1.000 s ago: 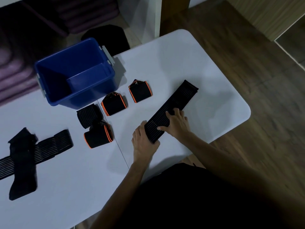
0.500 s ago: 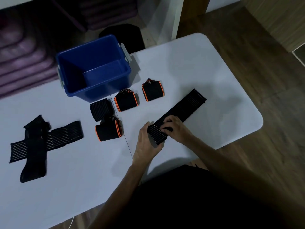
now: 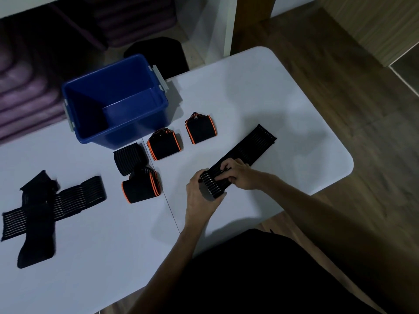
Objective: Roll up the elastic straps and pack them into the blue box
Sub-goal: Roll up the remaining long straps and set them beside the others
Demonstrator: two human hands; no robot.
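A long black ribbed strap [image 3: 249, 147] lies diagonally on the white table [image 3: 260, 91]. Its near end is rolled into a small coil. My left hand [image 3: 200, 200] grips that coil from the near side. My right hand [image 3: 240, 174] pinches the coil from above, fingers curled over it. The blue box [image 3: 90, 114] stands open at the back left with nothing visible inside. In front of it sit several rolled straps: one plain black roll [image 3: 129, 160] and three orange-edged rolls [image 3: 141, 188], [image 3: 163, 143], [image 3: 200, 129].
Two unrolled black straps [image 3: 45, 205] lie crossed at the table's left. A dark stool [image 3: 156, 54] stands behind the box. The table's rounded right edge drops to a wooden floor [image 3: 340, 75]. My dark-clothed lap is at the near edge.
The near end of the long strap has been rolled up into a coil, and both hands have closed around it. The camera view has shifted, so everything sits further right.
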